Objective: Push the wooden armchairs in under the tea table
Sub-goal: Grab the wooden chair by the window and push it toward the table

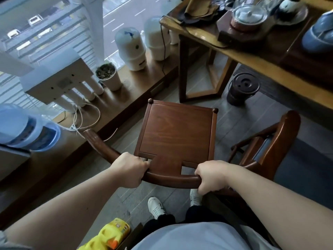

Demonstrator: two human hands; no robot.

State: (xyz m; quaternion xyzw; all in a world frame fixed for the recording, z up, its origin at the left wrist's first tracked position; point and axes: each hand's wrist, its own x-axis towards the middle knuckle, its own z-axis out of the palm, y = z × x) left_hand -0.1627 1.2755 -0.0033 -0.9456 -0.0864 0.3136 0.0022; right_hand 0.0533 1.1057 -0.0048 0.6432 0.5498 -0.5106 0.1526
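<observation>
A dark wooden armchair [177, 130] stands on the grey floor in front of me, its square seat facing the tea table [252, 64] at the upper right. My left hand [129, 168] grips the curved back rail at its left. My right hand [211, 175] grips the same rail at its right. The seat's front edge lies just short of the table's wooden leg frame. A second wooden armchair [270, 147] stands to the right, beside the table edge, partly hidden by my right arm.
A dark lidded bucket [242, 89] sits on the floor under the table edge. White water tanks [131, 49], a filter unit [59, 82] with loose cables and a plant pot [108, 76] line the low window ledge at left. Teaware crowds the tabletop.
</observation>
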